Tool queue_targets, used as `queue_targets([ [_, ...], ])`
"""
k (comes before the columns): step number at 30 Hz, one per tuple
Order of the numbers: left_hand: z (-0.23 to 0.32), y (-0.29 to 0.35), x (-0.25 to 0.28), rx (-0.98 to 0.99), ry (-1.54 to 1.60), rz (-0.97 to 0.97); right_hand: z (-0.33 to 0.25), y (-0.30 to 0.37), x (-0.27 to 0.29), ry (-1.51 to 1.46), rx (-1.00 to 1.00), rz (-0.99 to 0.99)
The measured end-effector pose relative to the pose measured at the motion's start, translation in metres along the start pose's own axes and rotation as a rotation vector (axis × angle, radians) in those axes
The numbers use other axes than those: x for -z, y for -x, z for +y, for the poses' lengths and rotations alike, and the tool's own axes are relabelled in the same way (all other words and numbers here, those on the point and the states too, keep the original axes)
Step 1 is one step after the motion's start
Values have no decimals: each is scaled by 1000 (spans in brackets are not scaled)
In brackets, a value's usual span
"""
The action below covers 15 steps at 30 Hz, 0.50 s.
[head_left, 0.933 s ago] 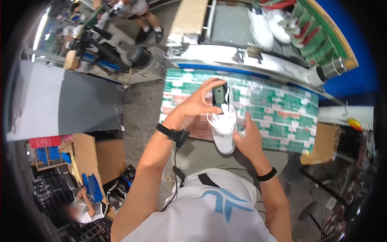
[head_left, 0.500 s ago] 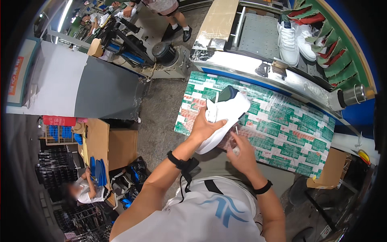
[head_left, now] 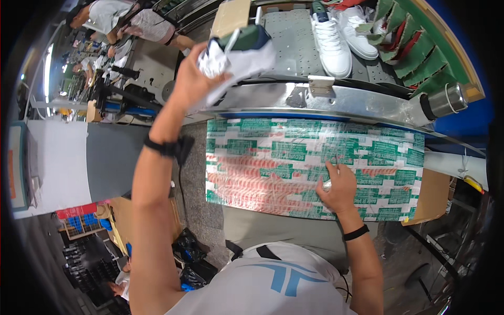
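My left hand (head_left: 193, 79) is raised far forward, its fingers wrapped round a white sneaker (head_left: 247, 62) with dark green and navy lining. The shoe is tilted and slightly blurred, above the front rail of the conveyor (head_left: 286, 52). Low over the taped tabletop (head_left: 262, 173), my right hand (head_left: 340, 190) is curled closed. A small shiny bit shows between its fingers, too little to name. On the conveyor, to the right, stand two white laced sneakers, a nearer one (head_left: 332, 47) and another (head_left: 358, 34) behind it.
Green flaps (head_left: 407, 58) with red pieces line the conveyor's right side. A metal cylinder (head_left: 454, 98) juts out at its near right corner. Cardboard (head_left: 433, 194) stands beside the tabletop's right end. Other people (head_left: 107, 18) are at the far left, near machinery.
My left hand has carried the sneaker from above the tabletop forward and left, up to the conveyor. My right hand has moved away from the shoe, to the right. The view has shifted.
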<state>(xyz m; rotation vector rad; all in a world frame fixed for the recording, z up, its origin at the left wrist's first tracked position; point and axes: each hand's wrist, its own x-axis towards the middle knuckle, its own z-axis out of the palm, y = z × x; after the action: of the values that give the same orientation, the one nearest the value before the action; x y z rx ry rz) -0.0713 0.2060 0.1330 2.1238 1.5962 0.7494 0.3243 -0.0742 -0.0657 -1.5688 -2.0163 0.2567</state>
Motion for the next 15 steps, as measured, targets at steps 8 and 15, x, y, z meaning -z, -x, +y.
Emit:
queue_targets([
  [8, -47, -164, -68, -191, -634, 280, 4, -5, -10, -37, -49, 28],
  [15, 104, -198, -244, 285, 389, -560, 2, -1, -9, -17, -71, 54],
])
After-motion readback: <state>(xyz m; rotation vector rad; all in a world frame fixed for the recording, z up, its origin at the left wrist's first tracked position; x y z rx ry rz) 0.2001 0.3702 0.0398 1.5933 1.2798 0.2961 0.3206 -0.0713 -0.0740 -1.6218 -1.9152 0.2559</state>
